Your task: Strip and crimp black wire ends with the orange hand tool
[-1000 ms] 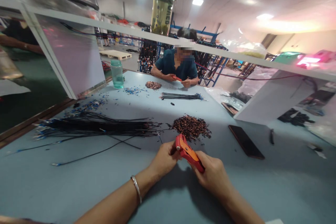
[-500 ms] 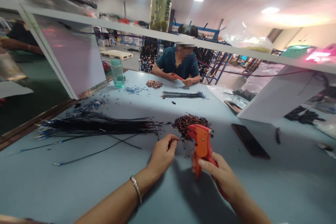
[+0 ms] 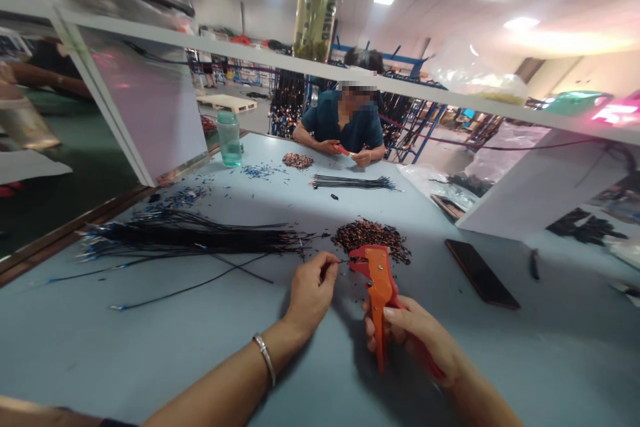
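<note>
My left hand (image 3: 314, 285) pinches a thin black wire (image 3: 344, 261) whose tip points right, into the jaws of a wire stripper. The red and orange wire stripper (image 3: 379, 277) is gripped by its handles in my right hand (image 3: 413, 327). Its jaws stand just right of my left fingertips. Behind the tool lies a heap of short black and copper wire scraps (image 3: 370, 235). To the left stretches a bundle of black wires (image 3: 190, 238) with blue and silver ends. Two loose wires (image 3: 185, 291) lie in front of the bundle.
A dark phone (image 3: 481, 273) lies to the right. Blue connector pieces (image 3: 183, 199) are scattered at the left, near a green bottle (image 3: 229, 140). Across the table (image 3: 280, 373) a person (image 3: 343, 121) holds a red tool by another wire bundle (image 3: 353, 181). A shelf (image 3: 430, 85) spans above.
My right hand has turned the wire stripper leftward, bringing its jaws up to the wire's tip. My left hand keeps its pinch almost in place. The view has shifted slightly.
</note>
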A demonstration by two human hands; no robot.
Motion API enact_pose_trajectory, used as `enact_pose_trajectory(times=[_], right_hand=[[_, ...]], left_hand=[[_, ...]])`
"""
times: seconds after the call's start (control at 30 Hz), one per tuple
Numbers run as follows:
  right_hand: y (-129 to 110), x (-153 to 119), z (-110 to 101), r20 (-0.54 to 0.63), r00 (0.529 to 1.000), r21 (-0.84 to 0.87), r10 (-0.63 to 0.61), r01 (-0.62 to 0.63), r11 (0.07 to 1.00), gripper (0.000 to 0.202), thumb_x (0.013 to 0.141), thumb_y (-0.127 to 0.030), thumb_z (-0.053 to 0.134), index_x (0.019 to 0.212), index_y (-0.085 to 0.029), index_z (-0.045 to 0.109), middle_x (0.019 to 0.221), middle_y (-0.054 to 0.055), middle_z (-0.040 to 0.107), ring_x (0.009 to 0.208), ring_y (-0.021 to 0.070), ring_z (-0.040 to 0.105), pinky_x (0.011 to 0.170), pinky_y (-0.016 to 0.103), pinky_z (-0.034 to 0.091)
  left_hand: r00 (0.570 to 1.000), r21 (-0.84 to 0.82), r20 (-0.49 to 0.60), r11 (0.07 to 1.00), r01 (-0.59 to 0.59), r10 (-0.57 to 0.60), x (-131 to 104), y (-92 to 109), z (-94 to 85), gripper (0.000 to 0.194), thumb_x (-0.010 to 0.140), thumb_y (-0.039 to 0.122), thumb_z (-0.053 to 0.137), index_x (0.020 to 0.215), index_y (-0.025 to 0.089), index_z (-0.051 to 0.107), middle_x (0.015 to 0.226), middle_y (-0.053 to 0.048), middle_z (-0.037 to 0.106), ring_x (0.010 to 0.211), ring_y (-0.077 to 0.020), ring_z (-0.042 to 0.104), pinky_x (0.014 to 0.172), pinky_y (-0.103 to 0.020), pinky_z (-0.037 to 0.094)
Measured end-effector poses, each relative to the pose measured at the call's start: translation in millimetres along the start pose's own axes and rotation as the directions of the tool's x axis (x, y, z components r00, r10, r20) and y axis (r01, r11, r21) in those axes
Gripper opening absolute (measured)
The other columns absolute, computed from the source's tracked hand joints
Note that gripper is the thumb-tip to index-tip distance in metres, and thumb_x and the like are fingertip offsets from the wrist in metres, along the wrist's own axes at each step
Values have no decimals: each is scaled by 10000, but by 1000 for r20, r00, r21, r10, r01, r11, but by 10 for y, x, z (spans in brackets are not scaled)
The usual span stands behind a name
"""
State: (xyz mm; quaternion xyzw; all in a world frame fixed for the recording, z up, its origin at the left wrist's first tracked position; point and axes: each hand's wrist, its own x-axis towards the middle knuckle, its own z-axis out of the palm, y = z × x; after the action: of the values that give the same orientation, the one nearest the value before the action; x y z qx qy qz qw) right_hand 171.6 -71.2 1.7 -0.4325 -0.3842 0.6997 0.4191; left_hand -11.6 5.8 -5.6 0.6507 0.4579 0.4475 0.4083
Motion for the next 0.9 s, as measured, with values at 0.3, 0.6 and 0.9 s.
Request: enact_pose_trajectory(times=[0.3,0.6,0.9], right_hand=[[-28,-15,46,42,999,-26,-2,3,1000,384,744,-441,695,952,-126,622,779,71,677,665,193,658,638,314,496],[-48,-24,51,46,999,-62,-17,20,998,405,721,-451,716,941,-123,628,778,78,674,664,198,656,638,320,503],[-43,-24,37,51,999,-51,-18,20,998,390,727,-438,722,944,-124,640,778,81,680,671,202,658,637,326,511]], left_hand=[[998,-156,63,988,11,-2,-11,10,22,184,840,330,510,803,177,604,632,30,527,630,-135,496,619,-231,367],[997,-253,71,967,19,-1,-2,46,21,193,825,343,523,779,165,584,633,39,480,626,-124,449,616,-226,359],[996,-247,85,969,6,15,-20,21,19,193,834,332,512,803,159,591,648,33,489,632,-124,445,617,-230,360]])
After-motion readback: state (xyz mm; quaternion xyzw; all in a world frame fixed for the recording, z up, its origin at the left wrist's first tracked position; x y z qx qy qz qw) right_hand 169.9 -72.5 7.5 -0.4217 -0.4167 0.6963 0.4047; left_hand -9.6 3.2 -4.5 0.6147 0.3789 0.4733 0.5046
